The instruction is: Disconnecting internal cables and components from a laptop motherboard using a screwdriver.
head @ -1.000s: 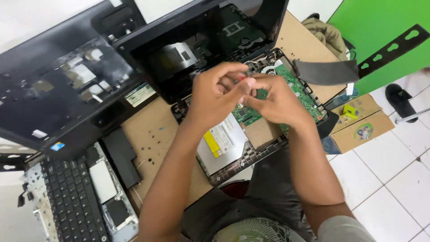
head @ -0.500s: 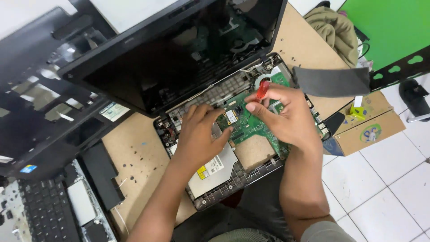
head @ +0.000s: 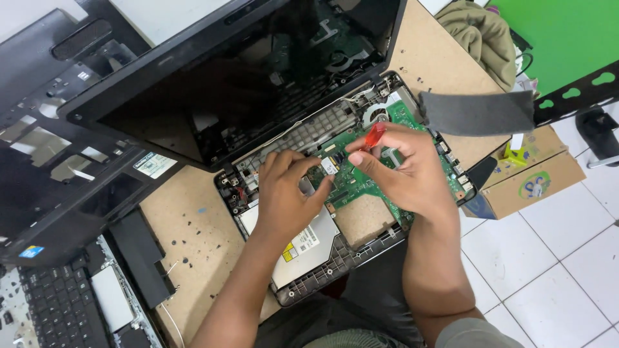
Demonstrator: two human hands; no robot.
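Observation:
An opened laptop base (head: pixel 361 258) lies on a brown board, its green circuit board (head: pixel 361 183) exposed and its black screen (head: pixel 245 84) tilted back. My right hand (head: pixel 406 171) grips a red-handled screwdriver (head: pixel 374 134), tip down on the circuit board near a small white-labelled card (head: pixel 329 165). My left hand (head: pixel 287 196) rests flat on the base beside that card, fingers pressing near the metal grille. A silver optical drive (head: pixel 306 248) shows below my left wrist.
A black laptop top cover (head: pixel 58 161) lies at the left, a loose keyboard (head: pixel 58 309) below it. A dark grey strip (head: pixel 477 111) lies at the right, above a cardboard box (head: pixel 529 183). A khaki cloth (head: pixel 480 35) and a green panel (head: pixel 567 38) sit at the upper right.
Both hands came down from in front of me onto the laptop base. The left hand now lies on the base and the right hand holds the red screwdriver against the circuit board.

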